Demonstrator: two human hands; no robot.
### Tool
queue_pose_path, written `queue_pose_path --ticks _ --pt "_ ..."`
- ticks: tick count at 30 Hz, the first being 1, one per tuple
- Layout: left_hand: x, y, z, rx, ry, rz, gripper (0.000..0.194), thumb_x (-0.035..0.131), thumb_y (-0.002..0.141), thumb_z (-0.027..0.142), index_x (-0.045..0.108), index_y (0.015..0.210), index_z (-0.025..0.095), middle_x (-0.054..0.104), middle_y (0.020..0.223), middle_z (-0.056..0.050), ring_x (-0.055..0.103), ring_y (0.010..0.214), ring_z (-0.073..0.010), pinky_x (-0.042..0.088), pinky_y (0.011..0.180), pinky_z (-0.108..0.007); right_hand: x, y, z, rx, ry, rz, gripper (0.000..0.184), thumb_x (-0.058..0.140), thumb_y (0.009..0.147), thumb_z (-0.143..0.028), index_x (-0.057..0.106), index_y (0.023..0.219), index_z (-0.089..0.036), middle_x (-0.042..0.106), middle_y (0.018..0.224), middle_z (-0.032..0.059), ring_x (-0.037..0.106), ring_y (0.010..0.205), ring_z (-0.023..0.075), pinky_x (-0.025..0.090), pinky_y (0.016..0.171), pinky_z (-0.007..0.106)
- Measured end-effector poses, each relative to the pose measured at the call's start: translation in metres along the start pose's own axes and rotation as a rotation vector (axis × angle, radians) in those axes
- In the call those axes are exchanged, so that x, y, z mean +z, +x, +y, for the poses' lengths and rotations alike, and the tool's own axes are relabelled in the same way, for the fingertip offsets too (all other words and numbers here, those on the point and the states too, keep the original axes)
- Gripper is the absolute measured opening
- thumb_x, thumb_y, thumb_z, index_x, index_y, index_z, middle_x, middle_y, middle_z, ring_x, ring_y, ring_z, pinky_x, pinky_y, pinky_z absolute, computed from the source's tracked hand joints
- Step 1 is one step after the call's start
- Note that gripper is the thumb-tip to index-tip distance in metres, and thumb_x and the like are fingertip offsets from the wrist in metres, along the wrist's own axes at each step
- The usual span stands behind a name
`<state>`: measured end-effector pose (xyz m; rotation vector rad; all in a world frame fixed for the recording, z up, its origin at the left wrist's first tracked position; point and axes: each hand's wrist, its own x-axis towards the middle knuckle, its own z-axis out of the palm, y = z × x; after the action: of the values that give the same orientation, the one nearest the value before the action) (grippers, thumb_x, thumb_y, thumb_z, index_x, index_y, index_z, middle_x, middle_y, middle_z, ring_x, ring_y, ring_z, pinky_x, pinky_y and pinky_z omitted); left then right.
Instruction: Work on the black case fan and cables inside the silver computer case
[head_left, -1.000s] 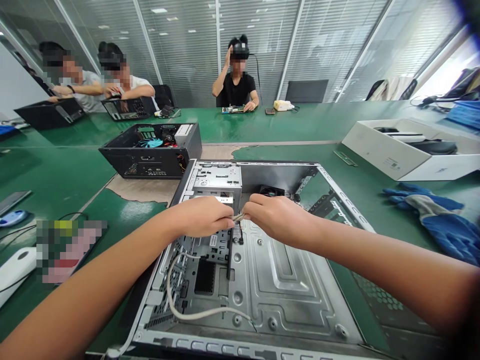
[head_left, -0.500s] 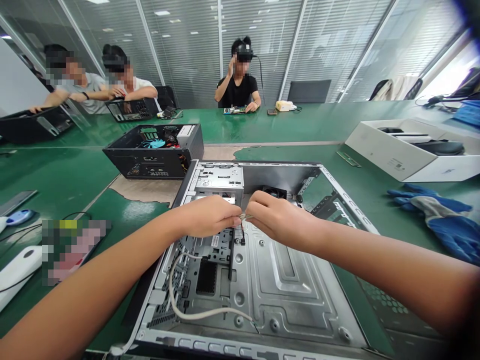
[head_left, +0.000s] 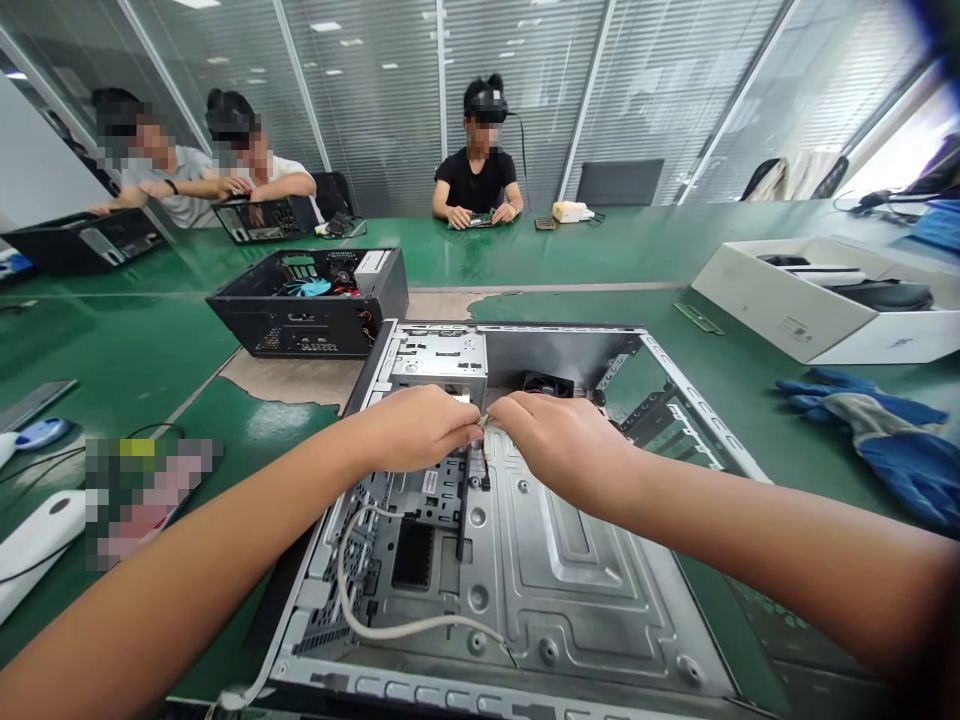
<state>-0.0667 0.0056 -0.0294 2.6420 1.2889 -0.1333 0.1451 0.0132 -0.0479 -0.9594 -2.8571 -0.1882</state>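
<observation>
An opened computer case (head_left: 592,590) lies flat in front of me, its bare metal floor showing. Over its drive bays my left hand (head_left: 424,430) is closed in a pinch on a thin pale cable (head_left: 484,420). My right hand (head_left: 544,430) pinches the same cable just beside it; the fingertips of both hands almost meet and hide most of it. Below them hangs a dark wire with a small black connector (head_left: 486,482). A thicker whitish cable (head_left: 390,632) curves along the left part of the case floor. Behind my right hand sits a black fan (head_left: 547,385).
Beyond stands a black computer case (head_left: 307,305) with a blue fan inside. On the right are a white box (head_left: 795,315), blue gloves (head_left: 877,430) and a memory stick (head_left: 699,318). A phone-like pixelated item (head_left: 161,500) lies left. Several people sit across the green table (head_left: 570,260).
My right hand has turned slightly and its fingers have shifted at the cable. My left hand stays nearly in place. The person opposite has lowered a raised hand to the table.
</observation>
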Motion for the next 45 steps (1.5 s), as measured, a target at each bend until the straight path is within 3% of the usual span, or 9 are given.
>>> queue_pose_path --ticks 4,8,14,18,24,33,39,43,45 --pt "0.0 -0.002 -0.001 0.014 -0.024 0.021 0.037 0.034 0.101 0.038 0.056 0.078 0.019 0.061 0.07 -0.002 0.052 0.061 -0.0154 0.029 0.057 -0.029 0.009 0.003 0.009 -0.041 0.009 -0.019 0.014 0.042 0.093 -0.011 0.055 0.093 -0.016 0.061 0.08 0.0041 0.04 0.052 0.0118 0.012 0.053 0.03" --pt "0.001 -0.003 -0.003 0.047 -0.045 0.037 0.031 0.04 0.099 0.036 0.06 0.081 0.019 0.063 0.071 -0.002 0.053 0.062 -0.015 0.029 0.057 -0.029 0.015 0.005 0.012 -0.119 -0.018 0.0 0.031 0.036 0.104 -0.036 0.055 0.09 -0.016 0.06 0.075 0.0045 0.047 0.051 0.0141 0.01 0.05 0.03" --pt "0.001 -0.002 -0.004 0.05 -0.003 0.041 0.029 0.05 0.095 0.039 0.063 0.078 0.02 0.062 0.068 0.0 0.054 0.063 -0.014 0.027 0.057 -0.027 0.001 0.009 -0.001 -0.039 0.05 -0.253 0.031 0.044 0.102 -0.042 0.056 0.093 -0.015 0.065 0.074 0.0066 0.057 0.055 0.0174 0.015 0.051 0.029" --pt "0.0 -0.001 0.0 0.03 0.045 -0.014 0.026 0.056 0.092 0.035 0.063 0.073 0.02 0.062 0.066 0.0 0.053 0.061 -0.0135 0.025 0.055 -0.027 -0.004 0.009 -0.002 0.012 0.234 -0.378 0.032 0.043 0.101 -0.045 0.056 0.098 -0.017 0.062 0.069 0.0036 0.052 0.054 0.0163 0.02 0.051 0.028" --pt "0.002 -0.002 -0.002 0.052 -0.043 -0.012 0.028 0.054 0.093 0.041 0.066 0.078 0.02 0.064 0.069 0.0 0.054 0.062 -0.0131 0.028 0.056 -0.027 -0.001 0.009 0.004 -0.015 0.477 -0.356 0.026 0.038 0.102 -0.036 0.057 0.096 -0.021 0.05 0.059 -0.0031 0.041 0.051 0.0122 0.022 0.054 0.027" --pt "-0.005 -0.005 -0.002 0.013 -0.094 -0.213 0.025 0.05 0.094 0.035 0.066 0.083 0.021 0.067 0.073 -0.001 0.054 0.063 -0.0148 0.028 0.056 -0.027 0.003 0.007 0.004 0.003 0.515 -0.353 0.037 0.035 0.102 -0.041 0.043 0.072 -0.021 0.041 0.056 -0.0034 0.03 0.05 0.0115 0.02 0.054 0.029" --pt "-0.002 -0.005 -0.003 0.009 -0.03 -0.081 0.026 0.057 0.092 0.033 0.063 0.07 0.02 0.055 0.058 0.001 0.047 0.053 -0.0133 0.027 0.055 -0.028 0.01 0.011 0.005 0.098 0.932 -0.4 0.046 0.039 0.099 -0.05 0.03 0.064 -0.022 0.035 0.06 -0.0047 0.031 0.055 0.0104 0.025 0.054 0.027" --pt "-0.002 -0.007 -0.002 -0.008 0.045 -0.073 0.027 0.059 0.091 0.038 0.065 0.071 0.021 0.057 0.058 0.001 0.047 0.052 -0.0135 0.026 0.056 -0.029 0.019 0.013 0.008 0.17 1.334 -0.561 0.053 0.039 0.095 -0.063 0.027 0.06 -0.024 0.024 0.048 -0.0091 0.021 0.045 0.0087 0.021 0.046 0.027" --pt "-0.002 -0.007 -0.002 -0.014 0.066 -0.084 0.027 0.058 0.092 0.039 0.065 0.072 0.021 0.058 0.06 0.0 0.047 0.053 -0.0138 0.024 0.056 -0.029 0.021 0.013 0.01 0.17 1.389 -0.605 0.054 0.041 0.093 -0.065 0.028 0.06 -0.024 0.023 0.046 -0.0099 0.02 0.044 0.0083 0.02 0.045 0.026"
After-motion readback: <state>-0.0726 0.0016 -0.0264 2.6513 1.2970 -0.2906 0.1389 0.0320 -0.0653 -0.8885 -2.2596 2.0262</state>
